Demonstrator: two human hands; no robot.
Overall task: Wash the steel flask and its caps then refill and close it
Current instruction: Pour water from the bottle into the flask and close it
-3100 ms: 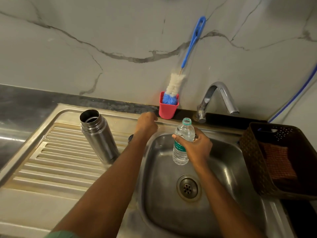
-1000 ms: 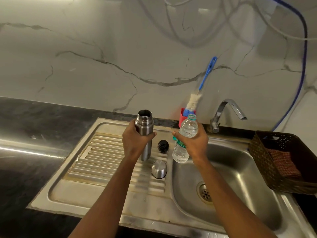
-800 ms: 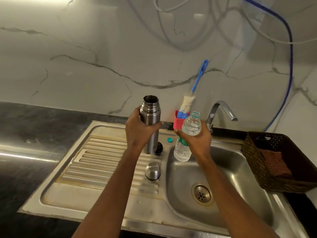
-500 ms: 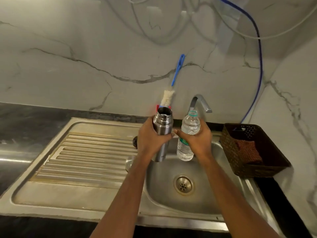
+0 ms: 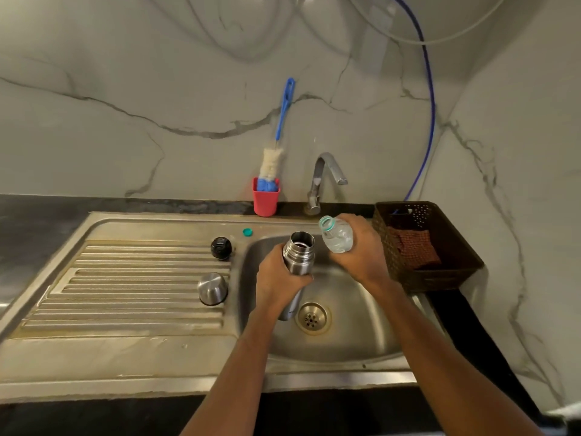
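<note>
Left grip [image 5: 278, 283]: fingers wrapped firmly round the steel flask [image 5: 298, 256], clamped on the body just below the threaded neck.
Right grip [image 5: 361, 250]: curled round the plastic water bottle [image 5: 338, 237], and that bottle is tipped over, uncapped mouth aimed at 10 o'clock.
Flask: held above the sink basin [image 5: 361, 325], mouth open, top leaning a touch toward 1 o'clock.
Mouth to mouth: the bottle's rim sits at 2 o'clock of the flask's rim, near but apart.
Drain [image 5: 312, 316]: just beside the flask's foot in this view, at 3 o'clock of it.
Black inner cap [image 5: 221, 247]: resting on the draining board [image 5: 125, 294], at 9 o'clock of the flask's mouth.
Steel cup cap [image 5: 213, 288]: mouth down on the ridges, at 6 o'clock of the black cap.
Teal bottle cap [image 5: 247, 232]: lying on the sink's flat rim, at 2 o'clock of the black cap.
Red cup [image 5: 266, 201]: on the dark bench [image 5: 31, 215] by the wall, holding a blue-handled bottle brush [image 5: 270, 162] that leans on the marble.
Tap [image 5: 327, 171]: at 3 o'clock of the red cup.
Brown basket [image 5: 440, 278]: at 3 o'clock of the right grip, a reddish cloth [image 5: 415, 247] inside.
</note>
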